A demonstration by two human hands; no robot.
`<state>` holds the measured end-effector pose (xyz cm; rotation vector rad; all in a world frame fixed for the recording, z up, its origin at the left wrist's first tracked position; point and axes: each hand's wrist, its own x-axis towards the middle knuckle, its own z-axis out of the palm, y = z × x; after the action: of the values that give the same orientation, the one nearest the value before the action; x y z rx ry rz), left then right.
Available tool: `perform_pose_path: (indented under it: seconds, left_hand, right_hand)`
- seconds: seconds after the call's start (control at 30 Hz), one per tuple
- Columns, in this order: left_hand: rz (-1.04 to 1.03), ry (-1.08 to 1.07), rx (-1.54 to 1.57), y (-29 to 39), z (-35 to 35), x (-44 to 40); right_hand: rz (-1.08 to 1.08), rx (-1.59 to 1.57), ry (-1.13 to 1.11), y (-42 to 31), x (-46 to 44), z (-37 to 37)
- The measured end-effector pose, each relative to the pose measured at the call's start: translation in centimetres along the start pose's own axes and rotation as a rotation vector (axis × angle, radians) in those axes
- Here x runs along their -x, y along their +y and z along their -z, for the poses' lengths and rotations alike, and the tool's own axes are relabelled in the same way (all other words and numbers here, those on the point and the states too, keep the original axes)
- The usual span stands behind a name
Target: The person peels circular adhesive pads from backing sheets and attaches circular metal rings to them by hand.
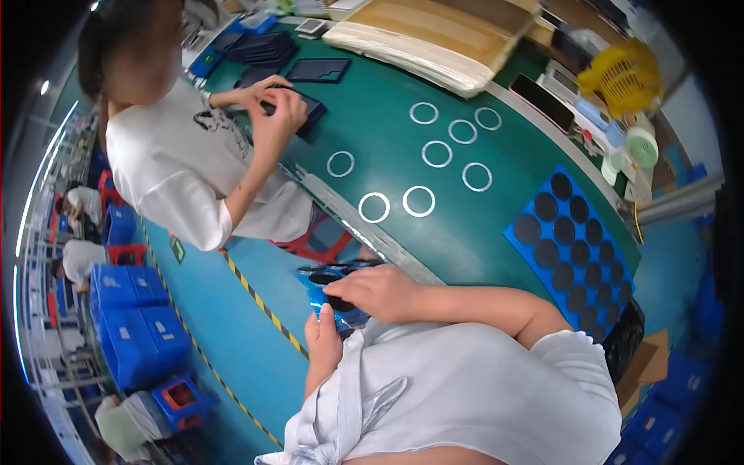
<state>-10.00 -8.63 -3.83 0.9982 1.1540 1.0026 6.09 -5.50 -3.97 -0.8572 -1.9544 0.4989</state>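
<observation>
Near my lap, a blue sheet with black discs [316,294] is between my two hands. My left hand [325,339] grips its lower edge, thumb up against the sheet. Over the sheet's right part lies my right hand [381,293], its fingers bent onto a black disc. On the green table [387,163] in front are several white rings, among them one ring [419,201] nearest me. A larger blue sheet with rows of black discs [564,230] lies at the table's right edge.
At the left a co-worker in a white shirt [167,163] handles a dark tray [311,116]. A wrapped stack of boards [426,39] sits at the back. A yellow fan [622,77] and a phone [542,102] are at the back right. Blue bins [139,325] stand on the floor.
</observation>
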Motion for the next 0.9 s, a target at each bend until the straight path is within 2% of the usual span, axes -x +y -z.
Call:
perform_pose_path:
  seconds: [0.03, 0.17, 0.3, 0.37, 0.47, 0.5, 0.57, 0.63, 0.7, 0.77, 0.83, 0.9]
  left_hand:
    - [0.016, -0.013, 0.015, 0.3, 0.0, 0.0]
    - [-0.01, -0.001, -0.074, -0.8, 1.7, -1.0]
    - [0.017, -0.017, 0.03, 1.7, 1.0, -1.2]
    - [0.016, -0.011, 0.024, 1.5, 1.7, -1.4]
    - [0.031, 0.051, 0.074, 1.9, 1.7, -1.6]
    - [0.053, 0.062, 0.089, 1.9, 1.9, -1.5]
    - [0.056, 0.157, 0.1, 2.4, 1.7, -1.5]
    - [0.073, 0.134, 0.112, 2.3, 2.3, -1.4]
    - [0.068, 0.18, 0.149, 2.4, 2.4, -1.6]
    - [0.072, 0.202, 0.149, 2.5, 2.4, -1.9]
    - [0.057, 0.217, 0.191, 2.6, 2.2, -2.3]
    - [0.023, 0.203, 0.233, 3.0, 1.9, -2.5]
  right_hand:
    - [-0.024, 0.015, -0.029, 0.0, -0.5, 0.5]
    - [-0.684, -0.643, 0.098, 2.2, -2.8, 3.4]
    - [-0.944, -0.551, 0.142, 10.8, -6.8, 7.4]
    - [-0.987, -0.348, 0.194, 14.0, -8.3, 8.3]
    - [-0.889, 0.074, 0.105, 18.6, -8.8, 8.0]
    - [-0.879, 0.065, 0.084, 19.7, -8.4, 7.8]
    - [-0.671, 0.586, 0.087, 18.2, -8.9, 7.9]
    - [-0.416, 0.869, 0.125, 15.0, -8.7, 7.6]
    - [-0.271, 0.602, -0.021, 9.5, -8.7, 7.2]
    - [-0.243, 0.059, -0.374, 3.5, -7.5, 5.9]
    - [-0.079, 0.055, -0.439, 1.2, -4.2, 2.8]
    - [-0.064, 0.109, -0.427, 1.5, -2.2, 0.4]
